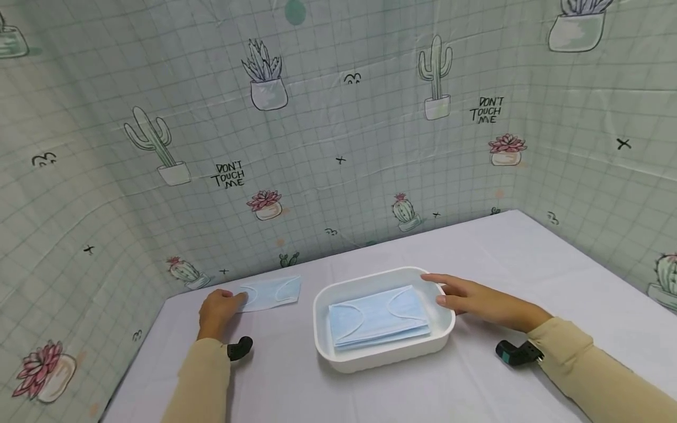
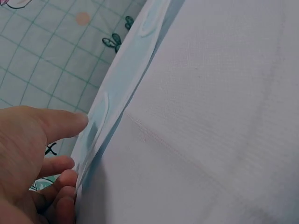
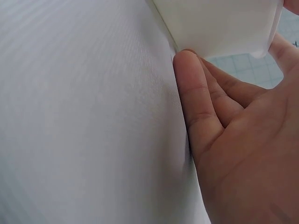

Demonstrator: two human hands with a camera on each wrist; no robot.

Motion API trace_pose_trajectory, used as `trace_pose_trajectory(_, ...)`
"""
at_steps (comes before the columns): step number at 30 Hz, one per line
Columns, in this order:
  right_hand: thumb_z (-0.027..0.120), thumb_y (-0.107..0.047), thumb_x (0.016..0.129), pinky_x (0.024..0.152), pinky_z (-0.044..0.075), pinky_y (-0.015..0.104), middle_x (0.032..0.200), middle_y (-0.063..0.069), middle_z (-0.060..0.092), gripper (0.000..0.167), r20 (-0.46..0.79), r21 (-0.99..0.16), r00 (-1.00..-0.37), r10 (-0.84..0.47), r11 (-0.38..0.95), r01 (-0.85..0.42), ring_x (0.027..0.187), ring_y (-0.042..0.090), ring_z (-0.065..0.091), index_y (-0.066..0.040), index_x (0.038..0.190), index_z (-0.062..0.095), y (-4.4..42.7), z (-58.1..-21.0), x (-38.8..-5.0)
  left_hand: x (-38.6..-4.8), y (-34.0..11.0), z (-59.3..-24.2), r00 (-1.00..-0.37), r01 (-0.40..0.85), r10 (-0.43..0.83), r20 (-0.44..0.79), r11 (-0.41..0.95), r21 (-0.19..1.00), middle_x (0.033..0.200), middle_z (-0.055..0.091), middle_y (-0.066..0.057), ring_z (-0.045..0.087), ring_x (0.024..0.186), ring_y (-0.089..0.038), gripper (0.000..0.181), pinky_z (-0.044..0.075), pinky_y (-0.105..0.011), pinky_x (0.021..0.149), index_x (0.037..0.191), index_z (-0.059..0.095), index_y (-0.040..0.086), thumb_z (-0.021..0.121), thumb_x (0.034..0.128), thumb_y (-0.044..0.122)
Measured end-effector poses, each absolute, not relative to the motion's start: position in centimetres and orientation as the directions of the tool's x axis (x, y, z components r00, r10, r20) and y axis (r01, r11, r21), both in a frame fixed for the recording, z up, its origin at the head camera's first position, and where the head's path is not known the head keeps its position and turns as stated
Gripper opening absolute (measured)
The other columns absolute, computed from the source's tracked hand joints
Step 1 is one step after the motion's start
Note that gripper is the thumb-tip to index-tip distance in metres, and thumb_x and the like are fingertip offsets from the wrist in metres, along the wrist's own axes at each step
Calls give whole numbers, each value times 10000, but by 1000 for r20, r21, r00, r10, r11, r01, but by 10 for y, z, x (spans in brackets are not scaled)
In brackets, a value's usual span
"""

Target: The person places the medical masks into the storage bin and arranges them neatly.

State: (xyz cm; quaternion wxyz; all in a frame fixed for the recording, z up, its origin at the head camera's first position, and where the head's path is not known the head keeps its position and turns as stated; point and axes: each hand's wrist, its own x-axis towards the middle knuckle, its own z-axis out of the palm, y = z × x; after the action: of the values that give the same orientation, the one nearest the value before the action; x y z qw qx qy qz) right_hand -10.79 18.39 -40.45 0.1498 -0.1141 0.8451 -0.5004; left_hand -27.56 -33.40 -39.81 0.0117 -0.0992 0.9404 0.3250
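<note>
A pale blue face mask (image 1: 275, 292) with white ear loops lies flat near the table's back left edge. My left hand (image 1: 219, 310) touches its left end; in the left wrist view the thumb (image 2: 70, 125) sits over the mask, apart from the curled fingertips at its edge. A white plastic tray (image 1: 365, 359) holds a small stack of blue masks (image 1: 378, 317). On the tray's right side, my right hand (image 1: 483, 302) holds the rim, thumb and index tips over it. The other fingers (image 3: 196, 88) lie low against the outer wall, near the tabletop.
White cloth covers the table (image 1: 285, 376). Behind and beside it hangs a grid-patterned curtain (image 1: 328, 129) printed with potted cacti. Dark wrist-worn cameras (image 1: 518, 353) are strapped at both sleeves.
</note>
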Motion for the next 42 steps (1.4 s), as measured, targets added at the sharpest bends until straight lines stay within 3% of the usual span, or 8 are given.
trace_pose_trajectory(5, 521, -393, 1042, 1024, 369, 498, 1526, 178, 386, 591, -148, -884, -929, -340, 467, -30, 1317, 286, 444, -328, 1578, 280, 182, -404, -109, -278, -333, -398, -975, -221, -190, -115, 789, 573, 1275, 522, -288, 445, 1163, -468, 562, 378, -577, 971, 1242, 542, -64, 641, 927, 391)
trace_pose_trajectory(14, 509, -405, 1046, 1025, 371, 499, 1552, 176, 347, 593, -164, -877, -930, -328, 480, -14, 1346, 296, 419, -339, 1582, 264, 179, -404, -110, -286, -330, -402, -981, -190, -188, -58, 834, 517, 1266, 570, -275, 513, 1126, -462, 506, 420, -557, 879, 1226, 577, -39, 670, 919, 353)
trace_pose_trajectory(42, 491, -398, 1055, 1012, 391, 475, 1546, 165, 352, 569, -166, -882, -940, -298, 472, 5, 1340, 287, 425, -366, 1575, 264, 170, -402, -114, -306, -338, -411, -986, -152, -168, -23, 816, 557, 1261, 589, -229, 525, 1157, -427, 466, 405, -560, 909, 1212, 613, -4, 667, 931, 363)
